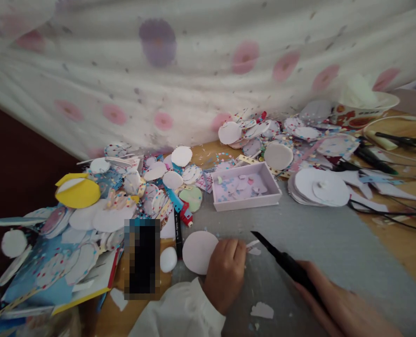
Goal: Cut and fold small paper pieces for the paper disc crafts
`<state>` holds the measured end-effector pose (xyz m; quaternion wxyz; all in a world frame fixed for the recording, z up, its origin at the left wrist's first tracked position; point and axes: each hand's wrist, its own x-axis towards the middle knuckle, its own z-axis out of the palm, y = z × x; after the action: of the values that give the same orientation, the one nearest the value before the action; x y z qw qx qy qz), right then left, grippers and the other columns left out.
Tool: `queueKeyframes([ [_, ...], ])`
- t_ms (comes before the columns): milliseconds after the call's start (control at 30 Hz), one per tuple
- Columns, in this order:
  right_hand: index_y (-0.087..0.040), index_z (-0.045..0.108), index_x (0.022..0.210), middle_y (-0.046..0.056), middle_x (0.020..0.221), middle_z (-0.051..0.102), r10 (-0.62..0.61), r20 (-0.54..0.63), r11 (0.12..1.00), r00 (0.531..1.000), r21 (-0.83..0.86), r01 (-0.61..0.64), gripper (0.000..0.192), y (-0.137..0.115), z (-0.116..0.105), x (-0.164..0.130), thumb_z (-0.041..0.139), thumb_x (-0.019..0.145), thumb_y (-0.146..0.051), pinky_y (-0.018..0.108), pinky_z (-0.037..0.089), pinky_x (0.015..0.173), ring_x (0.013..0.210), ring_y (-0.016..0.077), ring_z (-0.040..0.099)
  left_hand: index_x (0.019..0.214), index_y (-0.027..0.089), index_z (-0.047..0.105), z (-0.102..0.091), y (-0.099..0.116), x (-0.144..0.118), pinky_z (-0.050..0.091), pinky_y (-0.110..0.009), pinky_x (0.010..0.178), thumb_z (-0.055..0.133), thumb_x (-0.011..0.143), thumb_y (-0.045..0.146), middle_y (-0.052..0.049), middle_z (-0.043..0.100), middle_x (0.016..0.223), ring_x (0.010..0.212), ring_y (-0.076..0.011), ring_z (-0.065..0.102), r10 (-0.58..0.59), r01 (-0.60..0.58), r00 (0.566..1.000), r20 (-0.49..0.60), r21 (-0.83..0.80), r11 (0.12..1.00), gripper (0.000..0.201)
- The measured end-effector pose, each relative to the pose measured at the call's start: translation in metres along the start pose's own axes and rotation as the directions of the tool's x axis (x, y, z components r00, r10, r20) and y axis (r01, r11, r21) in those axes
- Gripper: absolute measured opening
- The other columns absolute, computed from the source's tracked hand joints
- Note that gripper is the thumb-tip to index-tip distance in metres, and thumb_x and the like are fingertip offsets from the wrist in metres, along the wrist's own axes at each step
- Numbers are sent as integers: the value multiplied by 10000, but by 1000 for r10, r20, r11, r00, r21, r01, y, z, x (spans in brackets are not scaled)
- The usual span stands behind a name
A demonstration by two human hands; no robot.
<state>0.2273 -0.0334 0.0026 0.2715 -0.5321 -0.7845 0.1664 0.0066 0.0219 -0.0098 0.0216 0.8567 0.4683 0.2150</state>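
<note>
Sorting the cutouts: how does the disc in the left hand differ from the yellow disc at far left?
The held disc is pale pink-white; the yellow disc is bright yellow. The held one lies flat on the grey mat under the left hand; the yellow one sits untouched atop a pile. Both are round cutouts.

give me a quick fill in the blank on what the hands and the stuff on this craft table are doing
1. The left hand holds a white paper ____ on the grey mat.
2. The right hand grips a ____ craft knife.
3. The shallow pink tray holds paper ____.
4. Left of the tray lies a ____ paper disc.

Missing words: circle; black; scraps; yellow
</note>
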Motion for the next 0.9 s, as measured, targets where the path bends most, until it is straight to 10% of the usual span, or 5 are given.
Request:
queueKeyframes([
  [333,-223,484,1032,3,614,718,-65,67,996,996,-63,69,184,-7,11,6,317,971,-180,242,437,295,379,187,653,918,120,601,-1,4,2,497,-332,595,337,999,95,-53,620,756,686,-210,584,35,-32,998,-49,57,998,278],
  [900,-247,437,950,-18,524,665,174,181,977,968,-157,-146,181,-11,32,9,274,960,-168,304,317,308,387,221,656,909,120,614,9,0,-1,487,-338,568,369,869,-17,-68,618,723,670,-220,583,-48,44,994,-97,-41,998,284],
])
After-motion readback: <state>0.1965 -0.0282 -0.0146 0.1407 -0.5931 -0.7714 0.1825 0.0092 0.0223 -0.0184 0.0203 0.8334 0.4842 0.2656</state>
